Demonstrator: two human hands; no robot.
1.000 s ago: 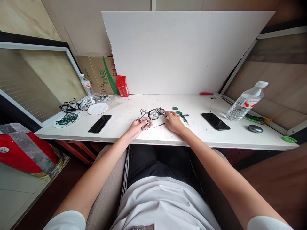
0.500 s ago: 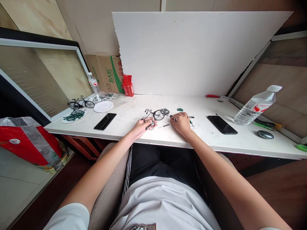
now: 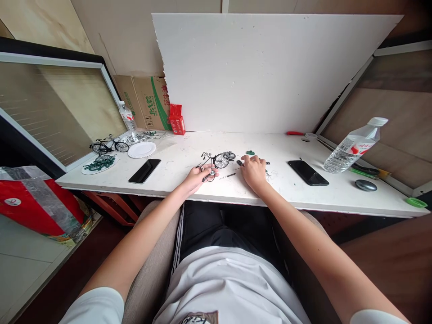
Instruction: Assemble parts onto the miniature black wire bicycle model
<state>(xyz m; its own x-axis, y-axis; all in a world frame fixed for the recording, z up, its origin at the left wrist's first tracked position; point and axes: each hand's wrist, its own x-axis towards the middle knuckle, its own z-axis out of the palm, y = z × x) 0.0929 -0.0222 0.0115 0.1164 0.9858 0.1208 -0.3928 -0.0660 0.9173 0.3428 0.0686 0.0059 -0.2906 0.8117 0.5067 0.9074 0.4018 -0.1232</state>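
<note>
My left hand [image 3: 198,177] is closed on a small black model bicycle [image 3: 222,160], its spoked wheel pointing right and its handlebar up. To the right, my right hand [image 3: 254,171] rests low over the table with bent fingers, beside a small black piece [image 3: 240,163] at its left fingertips. Whether that piece is gripped is too small to tell. Between the hands a thin dark screwdriver-like tool [image 3: 231,175] lies on the white table [image 3: 189,153]. Just behind the held bicycle is another small wheel-like part [image 3: 230,155]. A small green piece [image 3: 250,152] sits behind my right hand.
Phones lie at left [image 3: 145,171] and right [image 3: 308,173]. A finished-looking model bicycle [image 3: 108,146], a plate of green parts [image 3: 100,164] and a white plate [image 3: 141,150] are at far left. A tilted water bottle [image 3: 354,146] and a mouse [image 3: 366,185] are at right.
My right hand has shifted a little and its fingers have lifted and spread slightly, showing more of the black piece. My left hand keeps the bicycle. The whole view has moved slightly.
</note>
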